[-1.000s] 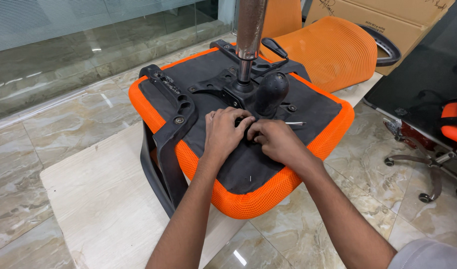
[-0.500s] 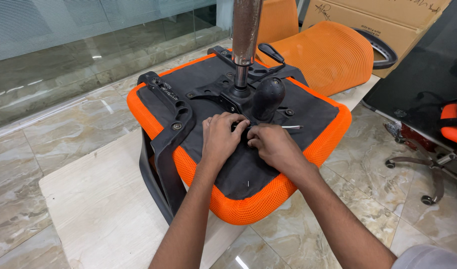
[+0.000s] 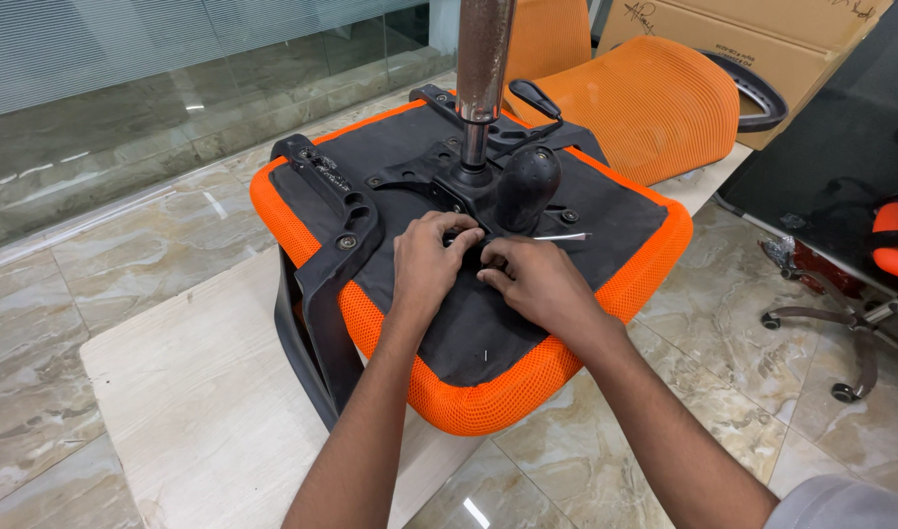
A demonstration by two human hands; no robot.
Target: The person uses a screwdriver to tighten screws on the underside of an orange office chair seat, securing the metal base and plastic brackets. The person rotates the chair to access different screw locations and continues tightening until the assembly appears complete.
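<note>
Pressing together on the upturned orange seat [image 3: 527,377], left hand [image 3: 426,263] and right hand [image 3: 529,281] pinched a small dark part under the black knob [image 3: 529,186], seat resting on a pale board [image 3: 204,392], fingers curled.

Bright even indoor light, soft shadows under hands, glare spots on marble floor [image 3: 106,264] + glass partition [image 3: 125,108], chrome post [image 3: 485,49] shiny, sharp focus overall, slight wide-angle stretch at edges.
</note>
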